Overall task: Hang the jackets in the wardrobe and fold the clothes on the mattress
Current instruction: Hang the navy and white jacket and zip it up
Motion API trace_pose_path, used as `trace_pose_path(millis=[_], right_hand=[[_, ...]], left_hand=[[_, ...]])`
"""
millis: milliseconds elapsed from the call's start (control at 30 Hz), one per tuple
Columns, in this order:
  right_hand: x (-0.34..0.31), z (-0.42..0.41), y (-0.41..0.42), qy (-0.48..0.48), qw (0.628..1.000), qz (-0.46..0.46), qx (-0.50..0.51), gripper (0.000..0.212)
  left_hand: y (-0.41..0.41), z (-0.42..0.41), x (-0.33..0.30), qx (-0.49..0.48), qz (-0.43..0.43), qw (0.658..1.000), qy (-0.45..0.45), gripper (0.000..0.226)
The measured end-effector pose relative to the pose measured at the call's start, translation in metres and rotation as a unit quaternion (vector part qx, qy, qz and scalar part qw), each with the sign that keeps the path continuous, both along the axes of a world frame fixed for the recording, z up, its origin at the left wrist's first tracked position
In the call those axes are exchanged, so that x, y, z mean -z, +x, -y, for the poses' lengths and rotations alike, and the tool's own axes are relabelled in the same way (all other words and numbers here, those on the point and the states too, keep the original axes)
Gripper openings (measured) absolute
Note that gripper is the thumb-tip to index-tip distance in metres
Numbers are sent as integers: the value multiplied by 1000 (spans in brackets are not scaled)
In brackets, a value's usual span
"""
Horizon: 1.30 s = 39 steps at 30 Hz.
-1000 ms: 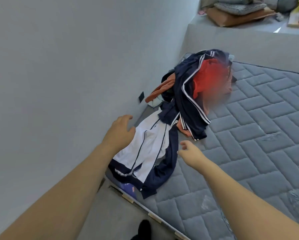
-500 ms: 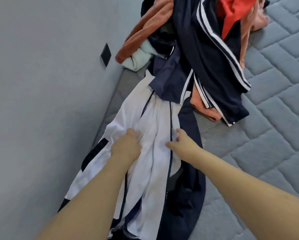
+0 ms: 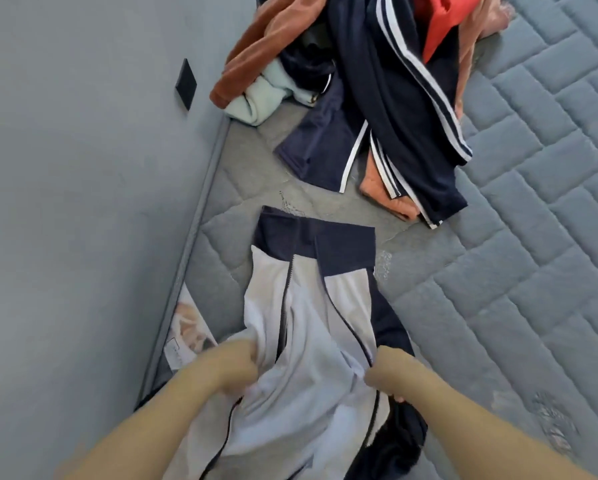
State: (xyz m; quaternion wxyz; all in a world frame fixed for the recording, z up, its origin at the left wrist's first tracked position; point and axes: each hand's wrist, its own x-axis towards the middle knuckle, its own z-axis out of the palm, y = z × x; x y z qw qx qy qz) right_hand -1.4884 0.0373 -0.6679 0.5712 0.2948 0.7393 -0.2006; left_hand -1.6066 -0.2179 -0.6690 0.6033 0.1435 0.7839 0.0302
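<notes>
A white and navy zip jacket point(image 3: 308, 306) lies stretched toward me on the grey quilted mattress point(image 3: 519, 258), its navy hem at the far end. My left hand point(image 3: 231, 368) grips a bunch of the white fabric on its left side. My right hand point(image 3: 391, 372) grips the fabric on its right side by the dark piping. Beyond the jacket sits a heap of clothes: a navy garment with white stripes point(image 3: 394, 98), a brown one point(image 3: 256, 60), a pale mint one point(image 3: 262, 102), an orange one point(image 3: 387, 199) and a red one point(image 3: 436, 22).
A grey wall point(image 3: 82, 168) runs along the mattress's left edge, with a black square socket point(image 3: 186, 84) on it. A printed label point(image 3: 190, 334) shows at the mattress corner by my left hand. Bare quilted mattress stretches to the right.
Both hands went from reaching, to touching the jacket, to gripping it. The jacket has been pulled toward me, clear of the clothes heap, with its navy hem now exposed.
</notes>
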Motion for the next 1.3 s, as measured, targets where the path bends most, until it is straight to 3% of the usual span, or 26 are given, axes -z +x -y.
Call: trace_pose_path(millis=[33,100,167,267,367,433,500,567,667,767,867,967,1100,1233,1300], right_hand=[[0,-4,-4,15,1000,-16,4,18],[7,-8,-26,55,987,-142,52,29],[16,-3,-59,51,963,-247,98,39],[38,15,-88,69,960,-268,43,48],[53,21,-87,138,946,-291,-22,28],[49,14,-81,121,939,-318,58,22],[30,0,-74,79,913,-337,214,19],[-7,-21,-62,46,864,-354,356,18],[-98,-50,-35,25,774,-357,522,27],[-200,-64,1,-25,682,-345,644,24],[-310,-77,76,-65,628,-412,657,21],[-380,-104,166,-12,568,-450,689,21],[-431,-142,287,75,453,-486,744,27],[-470,-165,426,133,341,-529,766,34],[-483,-167,501,175,303,-548,760,34]], left_hand=[[-16,-8,-1,-37,-82,996,20,3],[-46,-27,6,-126,-216,965,78,6],[-67,-49,18,-191,-220,949,120,31],[-65,-75,37,-128,-219,964,76,68],[-47,-77,51,-131,-309,938,81,48],[-42,-79,47,-262,-260,917,153,25],[-37,-90,28,-349,-189,889,229,9],[-31,-111,-11,-404,-136,864,268,16],[-12,-151,-105,-457,-23,828,323,7],[10,-187,-195,-478,74,796,364,15],[56,-230,-296,-448,152,793,385,19],[117,-271,-371,-354,196,809,426,22],[217,-313,-432,-258,250,815,454,18],[327,-359,-479,-274,301,802,438,29],[383,-385,-505,-284,329,787,438,29]])
